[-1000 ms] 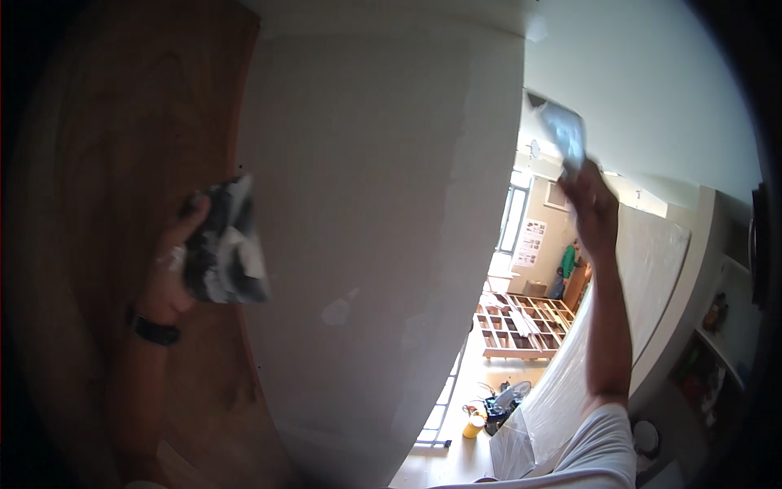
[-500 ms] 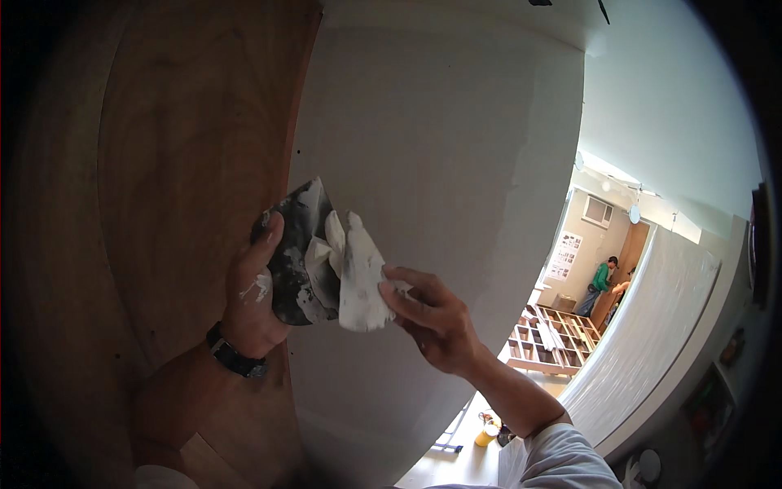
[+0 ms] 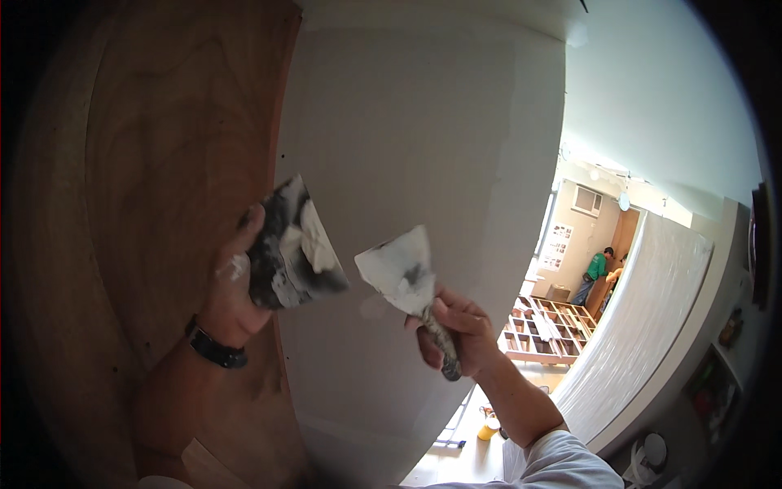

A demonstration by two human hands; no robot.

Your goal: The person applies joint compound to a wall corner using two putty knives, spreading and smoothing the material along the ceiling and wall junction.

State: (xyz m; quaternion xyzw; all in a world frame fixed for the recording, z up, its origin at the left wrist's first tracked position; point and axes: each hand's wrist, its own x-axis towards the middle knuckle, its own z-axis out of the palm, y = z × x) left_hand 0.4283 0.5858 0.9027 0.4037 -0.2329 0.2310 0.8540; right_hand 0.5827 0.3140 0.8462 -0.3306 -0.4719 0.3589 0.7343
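My left hand grips a dark, flat, roughly square plate by its left edge, with the thumb over its face. White putty sits in a lump on the plate and is smeared across it. In my right hand is a putty knife, its blade up and coated with white filler, its handle spattered. The blade is apart from the plate, to its right. Both tools are in front of a pale grey wall panel; whether either touches it I cannot tell.
A brown wooden panel stands on the left. To the right, clear plastic sheeting covers an upright surface. Beyond lie a wooden grid frame and a person in green. A yellow container stands on the floor, lower right.
The putty knife has come away from the plate to the right, and its blade has swung upward so its handle now shows. The putty on the plate looks flatter.
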